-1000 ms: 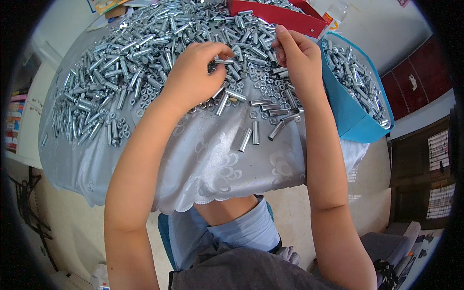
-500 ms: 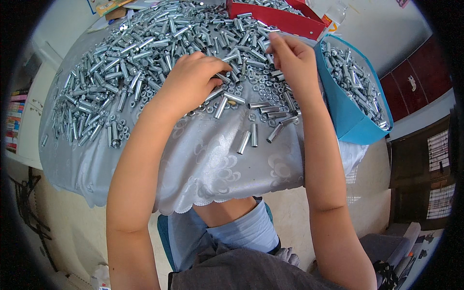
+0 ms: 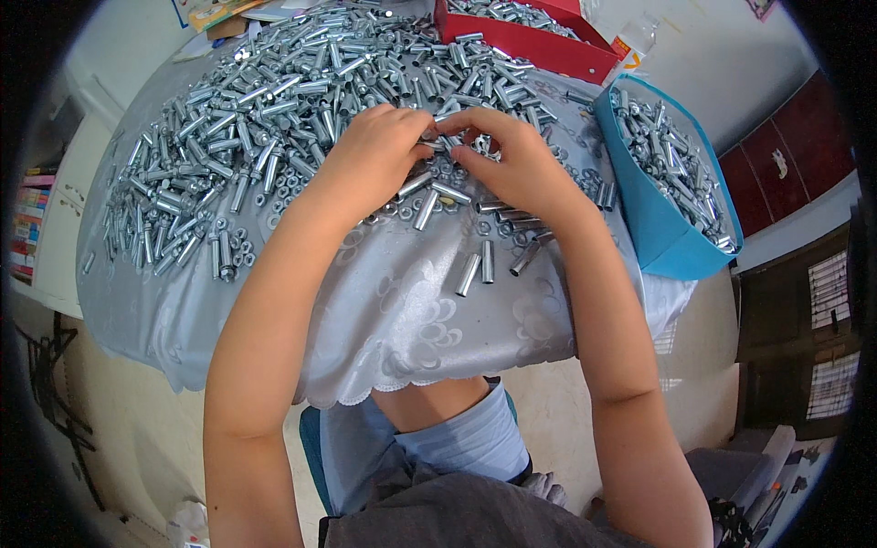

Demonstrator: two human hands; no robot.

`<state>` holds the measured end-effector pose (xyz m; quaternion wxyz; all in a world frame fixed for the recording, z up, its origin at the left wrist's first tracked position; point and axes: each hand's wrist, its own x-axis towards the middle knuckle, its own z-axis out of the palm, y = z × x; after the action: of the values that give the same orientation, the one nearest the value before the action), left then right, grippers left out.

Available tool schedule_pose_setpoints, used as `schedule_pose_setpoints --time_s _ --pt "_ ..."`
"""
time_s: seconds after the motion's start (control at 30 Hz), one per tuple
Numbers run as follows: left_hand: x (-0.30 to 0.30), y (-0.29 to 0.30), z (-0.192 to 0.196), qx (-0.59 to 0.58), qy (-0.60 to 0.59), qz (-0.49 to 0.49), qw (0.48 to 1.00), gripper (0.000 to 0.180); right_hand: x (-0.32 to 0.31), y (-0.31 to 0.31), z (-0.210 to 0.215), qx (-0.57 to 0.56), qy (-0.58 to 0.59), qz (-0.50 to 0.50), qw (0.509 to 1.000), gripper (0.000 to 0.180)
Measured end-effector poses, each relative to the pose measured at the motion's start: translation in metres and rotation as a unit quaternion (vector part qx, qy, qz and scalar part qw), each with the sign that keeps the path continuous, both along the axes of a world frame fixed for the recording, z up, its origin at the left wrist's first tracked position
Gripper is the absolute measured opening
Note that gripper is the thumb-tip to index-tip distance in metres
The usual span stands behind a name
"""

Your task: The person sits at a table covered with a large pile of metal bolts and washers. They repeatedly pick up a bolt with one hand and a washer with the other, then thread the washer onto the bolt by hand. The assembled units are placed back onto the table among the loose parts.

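My left hand [image 3: 375, 155] is over the near edge of a big heap of silvery sleeve anchors [image 3: 274, 110], its thumb and fingers closed round a short metal sleeve [image 3: 427, 144]. Fingertips nearly meeting it, my right hand [image 3: 516, 164] curls in a pinch from the right. Whatever sits in the right fingertips is too small and covered to make out. Beneath the hands lie loose hex nuts [image 3: 443, 172]. Several bare sleeves lie nearer me, among them two side by side [image 3: 469, 274] on the cloth.
A blue fabric bin [image 3: 676, 242] full of bolts stands at the table's right edge. Behind it are a clear bottle [image 3: 636, 41] and a red box [image 3: 539, 50] holding more metal parts. A shiny silver tablecloth [image 3: 384, 320] hangs over the near edge.
My right hand has moved left and nearer, from above the right side of the heap to the left hand's fingertips. The left hand has stayed about where it was.
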<state>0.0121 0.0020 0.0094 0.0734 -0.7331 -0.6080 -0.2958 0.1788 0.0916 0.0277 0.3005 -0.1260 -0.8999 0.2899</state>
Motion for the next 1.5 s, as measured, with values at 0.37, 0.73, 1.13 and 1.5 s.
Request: schedule_pose_setpoints --time_s 0.37,0.73,1.13,1.5 --pt "0.014 -0.006 0.017 0.074 -0.074 -0.041 0.994 0.019 -0.005 -0.002 0.000 -0.124 0.093 0.003 0.988 0.025" --pt "0.025 -0.011 0.027 0.118 -0.084 -0.085 0.986 0.026 -0.012 -0.005 -0.001 -0.328 0.123 0.087 0.933 0.021" --pt "0.027 -0.006 0.021 0.124 -0.147 -0.083 0.978 0.048 -0.008 -0.004 0.004 -0.348 0.127 0.057 0.927 0.024" --pt "0.024 -0.005 0.020 0.102 -0.207 -0.056 0.971 0.051 -0.007 -0.001 0.006 -0.318 0.207 -0.066 0.923 0.018"
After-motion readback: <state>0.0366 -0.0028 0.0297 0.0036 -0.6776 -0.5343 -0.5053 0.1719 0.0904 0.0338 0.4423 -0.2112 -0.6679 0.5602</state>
